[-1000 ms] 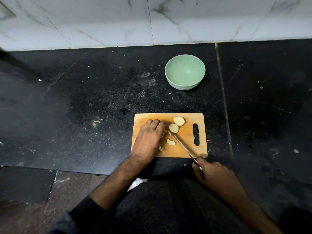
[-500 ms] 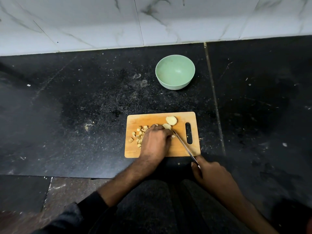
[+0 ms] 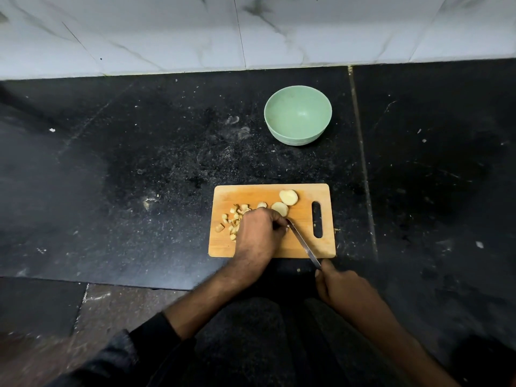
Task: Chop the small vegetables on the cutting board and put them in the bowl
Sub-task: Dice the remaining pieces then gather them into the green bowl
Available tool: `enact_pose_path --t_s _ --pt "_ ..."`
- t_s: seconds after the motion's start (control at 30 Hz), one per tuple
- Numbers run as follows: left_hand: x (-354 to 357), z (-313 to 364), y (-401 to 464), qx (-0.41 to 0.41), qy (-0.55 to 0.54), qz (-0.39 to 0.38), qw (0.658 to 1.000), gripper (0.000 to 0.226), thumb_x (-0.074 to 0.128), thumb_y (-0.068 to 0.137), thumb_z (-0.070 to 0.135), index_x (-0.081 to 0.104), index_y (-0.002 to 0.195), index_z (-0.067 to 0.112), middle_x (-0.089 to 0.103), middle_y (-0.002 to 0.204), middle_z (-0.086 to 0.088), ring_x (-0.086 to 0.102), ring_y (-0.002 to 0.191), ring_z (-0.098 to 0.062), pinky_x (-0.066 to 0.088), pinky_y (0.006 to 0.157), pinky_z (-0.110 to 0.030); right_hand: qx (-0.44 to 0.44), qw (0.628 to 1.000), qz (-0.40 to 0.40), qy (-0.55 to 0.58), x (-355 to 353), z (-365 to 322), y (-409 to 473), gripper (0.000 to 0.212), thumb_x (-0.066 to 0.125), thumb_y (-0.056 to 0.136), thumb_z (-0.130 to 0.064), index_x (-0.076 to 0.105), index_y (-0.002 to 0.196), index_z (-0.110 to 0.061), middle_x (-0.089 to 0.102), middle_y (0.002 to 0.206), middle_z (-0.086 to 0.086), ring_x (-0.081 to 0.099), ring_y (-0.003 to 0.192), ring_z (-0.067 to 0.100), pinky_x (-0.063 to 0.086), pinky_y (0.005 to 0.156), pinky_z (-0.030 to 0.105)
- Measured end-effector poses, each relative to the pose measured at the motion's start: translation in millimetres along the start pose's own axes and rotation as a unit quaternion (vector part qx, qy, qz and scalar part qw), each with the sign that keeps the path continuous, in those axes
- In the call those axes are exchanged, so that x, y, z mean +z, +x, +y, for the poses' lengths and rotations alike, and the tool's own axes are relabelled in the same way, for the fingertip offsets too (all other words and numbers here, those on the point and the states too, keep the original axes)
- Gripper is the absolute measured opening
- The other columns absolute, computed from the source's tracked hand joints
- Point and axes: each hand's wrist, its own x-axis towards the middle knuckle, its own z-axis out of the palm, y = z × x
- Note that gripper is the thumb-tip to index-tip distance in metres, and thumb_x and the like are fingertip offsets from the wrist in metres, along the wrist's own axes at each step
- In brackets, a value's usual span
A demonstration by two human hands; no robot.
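Step in hand: chopping, partway done. Left hand [image 3: 258,233] sits knuckles-up on the cutting board [image 3: 251,195], fingers curled down over a piece I cannot see; whether it pinches it cannot be told. Right hand [image 3: 339,286] grips the knife [image 3: 303,243] by the handle just off the board's near edge, thin steel blade angled in to the left fingertips.

Vegetables: small pale diced pieces [image 3: 233,219] lie heaped left of the left hand; 2 round slices [image 3: 284,202] lie uncut at the board's far side, one touching the other or nearly so.

Bowl [image 3: 298,114]: matte green, round, smooth, nothing visible in it; stands well beyond the board on the black speckled desk [image 3: 139,163].

Board: wood, rectangular, rounded corners, slot handle on right.

Judgement: next move calls for feeding the held piece under the blade with fingertips tucked, then the 2 slices; transfer to bowl not yet begun.
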Motion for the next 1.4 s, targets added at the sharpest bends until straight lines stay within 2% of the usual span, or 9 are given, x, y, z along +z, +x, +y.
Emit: enact_pose_path --t_s 0.2,0.4,0.57,0.7,0.87,1.07,1.13,1.23,1.4 --pt "1 -1 -1 -0.001 -0.007 0.003 1.0 0.012 0.079 0.082 0.015 0.08 0.089 0.025 0.075 0.088 0.011 0.067 0.078 -0.003 0.06 0.079 -0.029 0.012 1.0 -0.024 0.001 -1 -8 11 0.03 0.026 0.106 -0.037 0.045 0.119 -0.017 0.061 0.091 0.008 0.062 0.083 0.031 0.049 0.076 0.041" --pt "-5 -3 -5 0.021 0.006 0.017 1.0 0.01 0.076 0.086 0.016 0.079 0.093 0.023 0.075 0.092 0.009 0.065 0.08 -0.004 0.055 0.078 -0.022 0.025 0.996 -0.087 -0.025 -7 8 -8 0.023 0.027 0.106 -0.04 0.042 0.104 -0.022 0.056 0.088 0.002 0.06 0.083 0.023 0.052 0.081 0.042" --pt "-12 -17 -4 0.075 0.045 0.027 0.996 0.014 0.07 0.089 0.011 0.078 0.095 0.022 0.065 0.096 0.006 0.053 0.096 -0.012 0.048 0.083 -0.027 0.021 1.0 -0.013 -0.018 -7 16 -20 0.033 0.019 0.098 -0.053 0.041 0.099 -0.028 0.059 0.078 0.001 0.063 0.075 0.021 0.054 0.074 0.043" --pt "-18 -20 1 0.067 0.057 0.037 0.995 0.019 0.061 0.092 0.005 0.076 0.097 0.017 0.06 0.102 0.002 0.049 0.102 -0.016 0.045 0.089 -0.028 0.025 0.999 0.024 -0.011 -9 8 -11 0.033 0.023 0.102 -0.049 0.046 0.111 -0.029 0.06 0.081 0.0 0.061 0.073 0.018 0.053 0.072 0.04" --pt "-25 -30 13 0.043 0.069 0.1 0.992 0.04 0.062 0.081 -0.012 0.074 0.103 0.019 0.062 0.1 0.001 0.054 0.1 -0.021 0.045 0.088 -0.027 -0.014 0.998 -0.021 -0.053 -9 -1 -3 0.033 0.024 0.105 -0.047 0.043 0.121 -0.026 0.065 0.098 0.004 0.066 0.091 0.025 0.053 0.078 0.038" --pt "-27 -30 14 0.082 0.094 0.077 0.989 0.039 0.065 0.084 -0.005 0.076 0.108 0.024 0.059 0.101 0.003 0.051 0.1 -0.02 0.051 0.087 -0.036 -0.021 0.998 0.045 -0.032 -16 -1 -3 0.03 0.024 0.103 -0.047 0.046 0.112 -0.029 0.057 0.078 -0.001 0.062 0.075 0.018 0.053 0.072 0.038" --pt "-27 -31 17 0.106 0.127 0.064 0.984 0.042 0.067 0.082 -0.004 0.075 0.109 0.027 0.057 0.103 0.003 0.05 0.1 -0.019 0.051 0.087 -0.035 -0.017 0.998 0.044 -0.035 -18 -2 -1 0.03 0.024 0.103 -0.047 0.047 0.109 -0.028 0.059 0.08 -0.001 0.063 0.076 0.017 0.054 0.074 0.039" --pt "-29 -28 21 0.159 0.171 0.035 0.972 0.03 0.071 0.085 0.009 0.076 0.108 0.028 0.057 0.109 0.003 0.049 0.101 -0.019 0.05 0.087 -0.035 -0.014 0.998 0.04 -0.039 -20 -2 2 0.03 0.024 0.103 -0.047 0.047 0.11 -0.029 0.059 0.081 -0.002 0.062 0.077 0.015 0.055 0.075 0.041" --pt "-34 -20 24 0.216 0.255 -0.006 0.942 0.019 0.064 0.092 0.023 0.073 0.108 0.028 0.056 0.115 0.002 0.046 0.105 -0.018 0.044 0.088 -0.033 -0.017 0.998 0.038 -0.041 -25 -4 3 0.029 0.025 0.104 -0.046 0.047 0.112 -0.03 0.056 0.081 -0.002 0.059 0.077 0.013 0.054 0.075 0.037"
